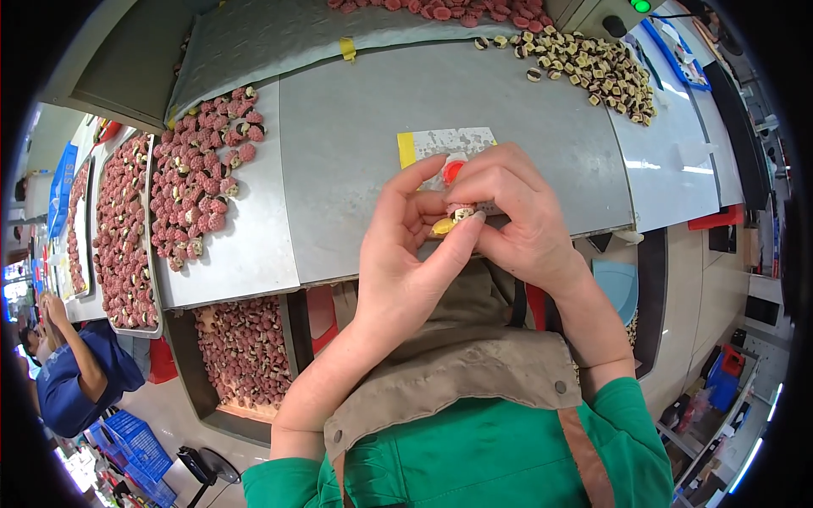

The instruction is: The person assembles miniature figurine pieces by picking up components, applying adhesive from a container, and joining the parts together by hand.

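My left hand (402, 245) and my right hand (525, 216) meet over the near edge of the grey worktop. Between their fingertips they pinch one small pink, cream and dark piece (461, 212); the fingers partly cover it. The left thumb presses against it from below, and the right fingers close on it from above. A small yellow thing (443, 226) shows beside the piece at the left fingers; whether it is a fingertip cover I cannot tell. Just beyond the fingers, a round red item (454, 172) sits on a whitish pad (461, 138) with a yellow strip.
Assembled pink and cream pieces (190, 186) lie heaped on the left. A tray (155, 296) of similar pieces stands beyond them, and a bin (292, 330) of more sits below. Cream-and-dark pieces (593, 68) are piled far right, pink ones (457, 10) at the back. Another person (85, 372) works at left.
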{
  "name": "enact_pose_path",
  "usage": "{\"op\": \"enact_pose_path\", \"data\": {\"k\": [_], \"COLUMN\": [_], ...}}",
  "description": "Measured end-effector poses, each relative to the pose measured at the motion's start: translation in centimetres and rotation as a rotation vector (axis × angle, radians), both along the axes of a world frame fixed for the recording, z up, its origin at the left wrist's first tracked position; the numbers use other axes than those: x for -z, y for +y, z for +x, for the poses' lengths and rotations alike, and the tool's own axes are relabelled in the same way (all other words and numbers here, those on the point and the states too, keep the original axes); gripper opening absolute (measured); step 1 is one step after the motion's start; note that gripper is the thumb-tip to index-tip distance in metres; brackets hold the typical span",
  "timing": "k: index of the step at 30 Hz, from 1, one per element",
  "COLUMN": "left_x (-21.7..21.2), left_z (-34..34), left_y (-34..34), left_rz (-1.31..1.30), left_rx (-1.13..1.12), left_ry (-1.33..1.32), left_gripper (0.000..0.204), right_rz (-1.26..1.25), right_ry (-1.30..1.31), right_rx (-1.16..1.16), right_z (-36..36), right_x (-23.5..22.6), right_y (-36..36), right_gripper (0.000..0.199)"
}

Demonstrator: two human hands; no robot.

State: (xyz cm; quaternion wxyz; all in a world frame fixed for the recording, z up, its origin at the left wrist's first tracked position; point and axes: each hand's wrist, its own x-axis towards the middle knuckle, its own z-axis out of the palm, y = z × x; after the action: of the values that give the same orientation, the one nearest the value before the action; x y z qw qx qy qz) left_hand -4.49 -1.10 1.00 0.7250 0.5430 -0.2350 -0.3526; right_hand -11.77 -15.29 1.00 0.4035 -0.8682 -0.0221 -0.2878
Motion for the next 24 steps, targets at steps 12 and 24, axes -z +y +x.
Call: {"op": "enact_pose_path", "data": {"k": [12, 24], "left_x": [-2.0, 1.2], "left_z": [7.3, 24.6], "left_y": [10.2, 27.5], "left_rz": [0.329, 1.032], "left_rx": [-0.338, -0.829], "left_ry": [-0.458, -1.251], "left_gripper": [0.025, 0.021], "right_rz": [0.068, -0.065], "right_ry": [0.253, 0.264], "right_rx": [-0.009, 0.123], "right_z": [0.0, 0.1], "right_x": [-1.3, -3.1], "right_y": [1.6, -5.0], "right_gripper": [0.045, 0.025]}}
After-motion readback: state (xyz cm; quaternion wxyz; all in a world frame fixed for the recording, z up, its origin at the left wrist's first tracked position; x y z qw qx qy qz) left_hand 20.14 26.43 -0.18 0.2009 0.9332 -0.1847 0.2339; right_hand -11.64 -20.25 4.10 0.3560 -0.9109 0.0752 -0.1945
